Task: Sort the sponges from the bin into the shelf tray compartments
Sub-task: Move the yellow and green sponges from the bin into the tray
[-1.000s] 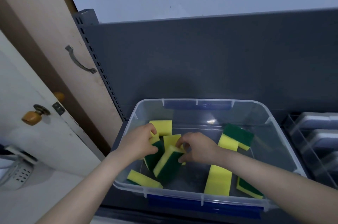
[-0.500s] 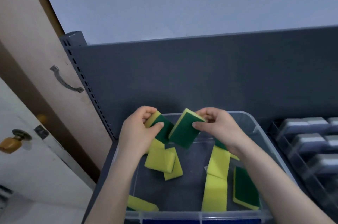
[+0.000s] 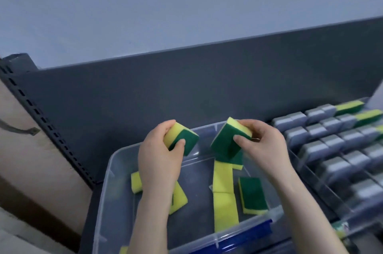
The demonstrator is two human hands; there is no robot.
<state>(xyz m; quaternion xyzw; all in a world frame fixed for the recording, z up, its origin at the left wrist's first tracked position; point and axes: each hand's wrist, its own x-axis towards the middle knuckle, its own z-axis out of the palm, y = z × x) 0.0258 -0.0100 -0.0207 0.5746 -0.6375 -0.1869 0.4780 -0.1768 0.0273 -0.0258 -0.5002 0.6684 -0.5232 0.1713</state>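
Left fingers [image 3: 178, 143] grip left sponge [image 3: 187, 137] | right fingers [image 3: 241, 139] pinch right sponge [image 3: 223, 142]

Two hands held above a clear plastic bin [image 3: 107, 195]. The left hand [image 3: 159, 158] grips a yellow-and-green sponge [image 3: 181, 138]; the right hand [image 3: 263, 145] pinches another sponge [image 3: 228, 139]. Loose sponges [image 3: 224, 202] lie inside. Shelf tray compartments [image 3: 339, 150] with grey sponges sit right.

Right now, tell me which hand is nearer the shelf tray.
Right. The right hand holds a sponge just left of the shelf tray; the left hand holds another sponge over the bin, farther left.
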